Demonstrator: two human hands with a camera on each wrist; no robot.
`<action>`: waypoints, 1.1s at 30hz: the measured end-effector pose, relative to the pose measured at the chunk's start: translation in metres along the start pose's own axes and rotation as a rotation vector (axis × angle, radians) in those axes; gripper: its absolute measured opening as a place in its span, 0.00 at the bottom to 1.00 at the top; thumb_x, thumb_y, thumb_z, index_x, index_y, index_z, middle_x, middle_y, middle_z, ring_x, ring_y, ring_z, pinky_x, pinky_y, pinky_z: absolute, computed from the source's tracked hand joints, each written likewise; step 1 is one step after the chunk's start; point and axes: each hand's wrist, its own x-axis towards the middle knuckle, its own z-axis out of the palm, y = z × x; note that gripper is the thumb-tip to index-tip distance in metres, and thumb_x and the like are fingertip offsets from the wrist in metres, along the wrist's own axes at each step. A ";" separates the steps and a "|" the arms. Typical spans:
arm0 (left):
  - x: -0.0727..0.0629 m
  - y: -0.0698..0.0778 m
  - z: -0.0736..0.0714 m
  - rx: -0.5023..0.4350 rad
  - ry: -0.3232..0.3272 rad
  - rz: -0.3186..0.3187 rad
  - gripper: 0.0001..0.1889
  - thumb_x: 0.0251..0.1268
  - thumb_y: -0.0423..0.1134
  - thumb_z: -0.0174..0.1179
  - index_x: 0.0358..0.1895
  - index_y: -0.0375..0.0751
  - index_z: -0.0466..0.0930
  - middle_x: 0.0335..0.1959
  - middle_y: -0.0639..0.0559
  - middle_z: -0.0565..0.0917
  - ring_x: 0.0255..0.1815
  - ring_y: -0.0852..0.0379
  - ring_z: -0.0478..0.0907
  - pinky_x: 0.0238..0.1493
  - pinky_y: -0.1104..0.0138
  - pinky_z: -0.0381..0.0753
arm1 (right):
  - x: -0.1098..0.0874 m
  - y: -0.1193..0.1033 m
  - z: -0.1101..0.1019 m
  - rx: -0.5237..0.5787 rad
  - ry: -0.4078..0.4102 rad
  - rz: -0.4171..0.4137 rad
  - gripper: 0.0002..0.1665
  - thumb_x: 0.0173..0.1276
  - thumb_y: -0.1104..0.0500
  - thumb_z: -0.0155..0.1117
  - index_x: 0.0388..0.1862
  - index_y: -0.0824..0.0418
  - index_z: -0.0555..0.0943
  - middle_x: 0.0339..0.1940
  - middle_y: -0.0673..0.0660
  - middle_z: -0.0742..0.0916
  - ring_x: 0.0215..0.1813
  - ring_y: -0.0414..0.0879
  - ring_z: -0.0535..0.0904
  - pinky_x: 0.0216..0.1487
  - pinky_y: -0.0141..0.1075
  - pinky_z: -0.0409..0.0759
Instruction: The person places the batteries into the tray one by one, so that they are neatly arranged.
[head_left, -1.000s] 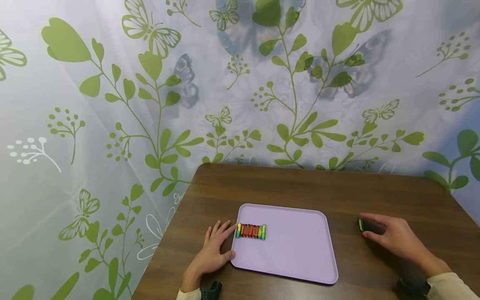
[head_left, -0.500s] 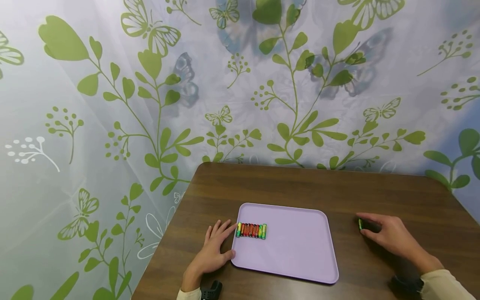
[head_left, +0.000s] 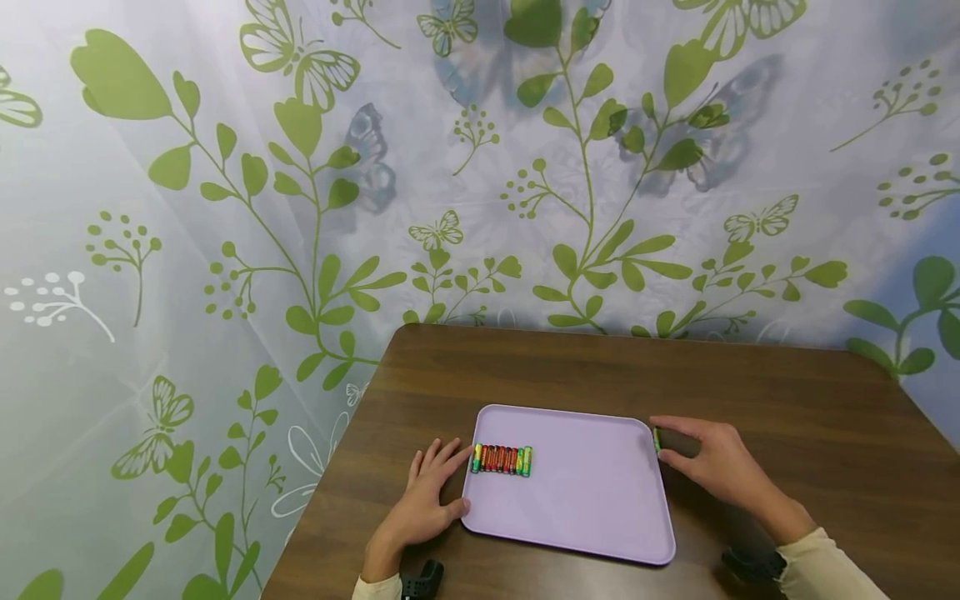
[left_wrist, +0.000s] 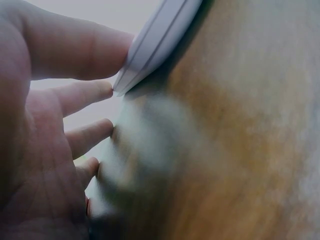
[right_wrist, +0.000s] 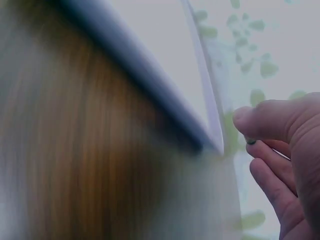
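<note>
A row of several red and green batteries [head_left: 502, 460] lies side by side at the left of a lilac tray [head_left: 592, 500]. My left hand [head_left: 426, 504] rests against the tray's left edge, thumb and index finger touching the rim, the fingers spread and fairly straight. In the left wrist view the thumb presses on the tray's rim [left_wrist: 155, 40]. At the tray's right edge, my right hand [head_left: 716, 462] pinches a green battery [head_left: 657, 439] between thumb and fingers. The right wrist view shows only a small dark end of it between the fingertips.
The tray lies on a brown wooden table [head_left: 585, 367]. A pale curtain [head_left: 465, 167] printed with green leaves and butterflies hangs behind and to the left of the table. Dark wrist straps [head_left: 422, 581] sit on both wrists.
The right hand has moved left with the green battery, from the table at the right to the tray's right edge. My left hand and the row of batteries have stayed in place.
</note>
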 end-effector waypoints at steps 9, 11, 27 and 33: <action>0.000 0.000 0.001 -0.004 0.002 0.010 0.43 0.63 0.36 0.69 0.84 0.47 0.69 0.88 0.34 0.62 0.91 0.25 0.44 0.83 0.28 0.29 | 0.019 -0.049 0.043 0.164 0.038 -0.080 0.33 0.51 0.68 0.88 0.59 0.59 0.92 0.55 0.52 0.95 0.55 0.54 0.94 0.59 0.12 0.73; 0.000 -0.001 0.001 -0.003 0.002 0.013 0.43 0.63 0.36 0.69 0.85 0.48 0.69 0.88 0.34 0.62 0.91 0.25 0.44 0.83 0.27 0.29 | 0.024 -0.057 0.051 0.174 0.044 -0.086 0.33 0.51 0.67 0.88 0.59 0.58 0.92 0.55 0.51 0.95 0.55 0.53 0.93 0.60 0.13 0.73; -0.001 -0.003 0.000 0.009 -0.002 0.005 0.43 0.63 0.37 0.69 0.84 0.49 0.69 0.88 0.35 0.62 0.91 0.25 0.43 0.83 0.27 0.29 | 0.041 -0.110 0.110 0.256 -0.023 -0.121 0.30 0.52 0.70 0.86 0.57 0.62 0.92 0.54 0.54 0.95 0.56 0.52 0.94 0.56 0.49 0.91; -0.001 -0.001 -0.001 0.008 -0.003 0.005 0.42 0.64 0.36 0.68 0.85 0.48 0.69 0.88 0.35 0.62 0.91 0.26 0.44 0.84 0.28 0.29 | 0.040 -0.121 0.125 0.268 -0.049 -0.110 0.29 0.52 0.70 0.85 0.56 0.62 0.92 0.52 0.56 0.96 0.55 0.53 0.94 0.57 0.50 0.91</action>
